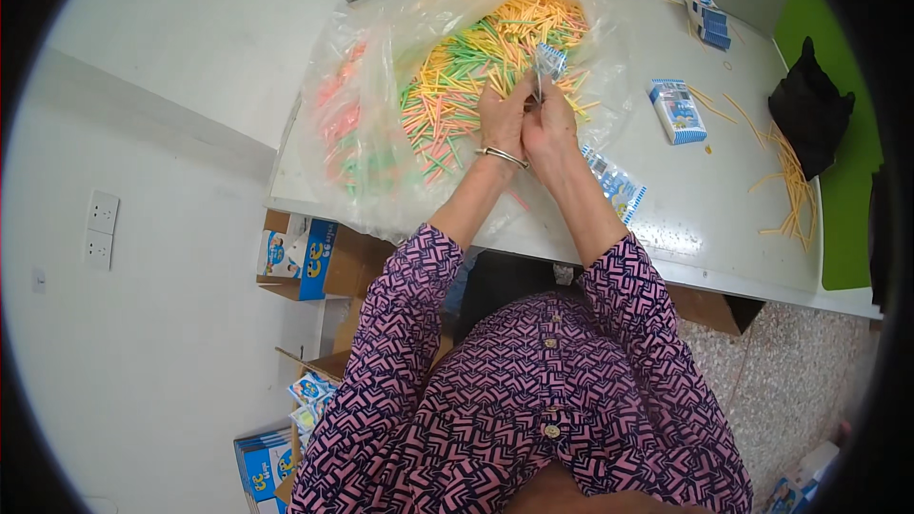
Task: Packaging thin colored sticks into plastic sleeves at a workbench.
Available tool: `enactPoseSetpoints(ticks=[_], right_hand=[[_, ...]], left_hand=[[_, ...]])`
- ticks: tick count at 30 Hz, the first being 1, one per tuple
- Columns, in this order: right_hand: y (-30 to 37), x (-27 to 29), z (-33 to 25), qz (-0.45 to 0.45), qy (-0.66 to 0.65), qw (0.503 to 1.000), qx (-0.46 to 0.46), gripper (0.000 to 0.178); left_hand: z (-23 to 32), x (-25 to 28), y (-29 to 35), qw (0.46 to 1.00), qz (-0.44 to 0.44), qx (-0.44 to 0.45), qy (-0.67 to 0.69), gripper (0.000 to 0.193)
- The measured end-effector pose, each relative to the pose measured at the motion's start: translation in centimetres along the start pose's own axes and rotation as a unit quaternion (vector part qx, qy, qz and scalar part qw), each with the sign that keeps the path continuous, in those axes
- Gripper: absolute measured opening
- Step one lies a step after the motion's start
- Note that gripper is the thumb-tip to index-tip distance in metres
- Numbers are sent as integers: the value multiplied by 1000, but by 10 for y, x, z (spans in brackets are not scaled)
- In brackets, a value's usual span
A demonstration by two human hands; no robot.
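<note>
My left hand [503,120], with a bracelet at the wrist, and my right hand [552,126] are close together over a large clear plastic bag [595,14]. Between their closed fingers is a small blue-and-white plastic packet [551,59], its top showing beyond the fingertips and its lower part hidden. Thin sticks [457,86] in yellow, green and pink fill the opened bag in a heap right under my hands. Another flat packet [617,186], clear with blue print, lies on the table beside my right forearm.
A filled blue-and-white packet [678,112] lies right of the bag. Farther back is a stack of packets [706,17]. Loose yellow sticks [792,195] and a black bag [811,107] are at the right edge. Cardboard boxes [309,257] stand below the table's left side.
</note>
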State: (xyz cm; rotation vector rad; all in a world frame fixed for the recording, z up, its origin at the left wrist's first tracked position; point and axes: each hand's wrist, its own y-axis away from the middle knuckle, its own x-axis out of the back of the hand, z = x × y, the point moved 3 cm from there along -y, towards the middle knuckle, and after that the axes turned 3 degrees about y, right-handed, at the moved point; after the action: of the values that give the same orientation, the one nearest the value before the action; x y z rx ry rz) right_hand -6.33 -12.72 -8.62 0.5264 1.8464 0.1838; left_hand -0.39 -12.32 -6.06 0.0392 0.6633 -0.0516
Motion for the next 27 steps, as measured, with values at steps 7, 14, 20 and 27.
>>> enactPoseSetpoints(ticks=[7, 14, 20, 27], right_hand=[[-3, -1, -1, -37, 22, 999, 11, 15], [5, -11, -10, -56, 17, 998, 28, 16], [5, -4, -60, -131, 317, 930, 135, 16], [34, 11, -92, -208, 506, 836, 45, 21]], left_hand=[[0, 0, -7, 998, -3, -2, -66, 10], [-5, 4, -17, 990, 48, -58, -118, 13], [18, 22, -40, 1000, -11, 24, -5, 12], [28, 39, -51, 970, -42, 157, 180, 22]])
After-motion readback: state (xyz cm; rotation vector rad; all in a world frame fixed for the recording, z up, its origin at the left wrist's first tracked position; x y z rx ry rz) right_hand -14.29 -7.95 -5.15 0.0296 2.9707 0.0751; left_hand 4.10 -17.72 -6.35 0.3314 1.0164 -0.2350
